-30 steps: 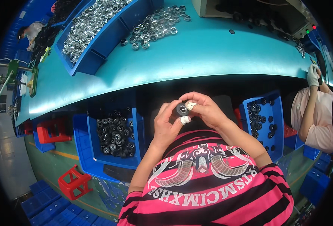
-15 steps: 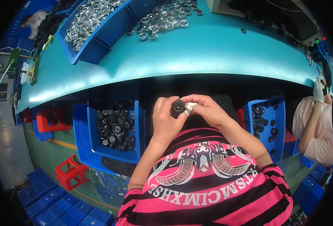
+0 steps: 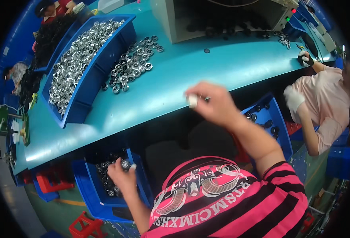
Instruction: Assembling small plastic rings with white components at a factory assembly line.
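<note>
My left hand [image 3: 122,177] reaches down over the left blue bin [image 3: 132,197], fingers and thumb spread apart. Between their tips shows a small dark wheel [image 3: 125,164] with a pale hub; whether they touch it I cannot tell. More black wheels [image 3: 111,191] lie in that bin, partly hidden by the hand. The thumb has a white covering on its tip. My right hand [image 3: 214,104] is raised at the front edge of the teal table [image 3: 171,81], blurred, its fingers bent. A white wrap [image 3: 193,100] shows at its fingertips; anything held there is hidden.
A long blue bin [image 3: 93,79] heaped with clear, shiny wheels stands on the table, with loose wheels [image 3: 133,65] beside it. Another blue bin [image 3: 283,133] holds black wheels at right. A co-worker [image 3: 319,95] sits beyond it. A red stool [image 3: 86,226] stands lower left.
My hands have parted: the left moved down and left to the bin, the right up toward the table edge. The black wheel has left the spot between them. The view has shifted.
</note>
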`<state>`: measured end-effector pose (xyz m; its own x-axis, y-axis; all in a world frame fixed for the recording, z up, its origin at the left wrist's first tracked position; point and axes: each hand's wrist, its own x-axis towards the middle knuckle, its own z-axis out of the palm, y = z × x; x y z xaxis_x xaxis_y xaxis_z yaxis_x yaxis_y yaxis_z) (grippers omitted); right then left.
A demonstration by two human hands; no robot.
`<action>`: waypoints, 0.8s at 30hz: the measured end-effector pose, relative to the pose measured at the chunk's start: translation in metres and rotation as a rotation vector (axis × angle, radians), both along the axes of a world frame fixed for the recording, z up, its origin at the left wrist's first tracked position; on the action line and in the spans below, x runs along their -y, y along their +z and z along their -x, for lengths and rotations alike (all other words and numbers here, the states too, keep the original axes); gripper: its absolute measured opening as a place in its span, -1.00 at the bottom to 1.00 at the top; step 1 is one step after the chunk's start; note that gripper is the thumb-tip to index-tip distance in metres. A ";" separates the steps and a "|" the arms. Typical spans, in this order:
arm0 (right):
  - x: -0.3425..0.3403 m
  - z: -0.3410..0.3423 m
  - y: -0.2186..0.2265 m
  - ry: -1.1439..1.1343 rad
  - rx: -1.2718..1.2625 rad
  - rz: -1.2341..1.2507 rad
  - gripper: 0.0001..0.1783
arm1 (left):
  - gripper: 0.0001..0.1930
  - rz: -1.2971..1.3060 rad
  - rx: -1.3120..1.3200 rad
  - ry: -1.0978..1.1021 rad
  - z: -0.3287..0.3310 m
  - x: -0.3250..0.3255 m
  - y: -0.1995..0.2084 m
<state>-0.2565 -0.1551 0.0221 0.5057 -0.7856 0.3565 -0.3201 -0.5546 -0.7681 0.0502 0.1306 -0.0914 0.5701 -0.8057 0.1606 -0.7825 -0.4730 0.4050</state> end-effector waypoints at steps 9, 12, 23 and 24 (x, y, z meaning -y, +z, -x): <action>0.261 -0.017 -0.022 -0.393 -0.884 0.329 -0.45 | -0.61 0.226 -0.377 -0.120 0.042 0.038 0.031; 0.285 -0.020 -0.030 -0.398 -1.029 0.310 -0.41 | -0.66 0.256 -0.453 -0.320 0.083 0.079 0.049; 0.077 -0.011 -0.010 0.003 -0.119 0.261 -0.50 | -0.62 0.364 -1.429 -0.425 0.102 0.145 0.047; 0.053 -0.015 -0.008 0.047 -0.096 0.232 -0.49 | -0.55 0.396 -1.601 -0.431 0.103 0.156 0.047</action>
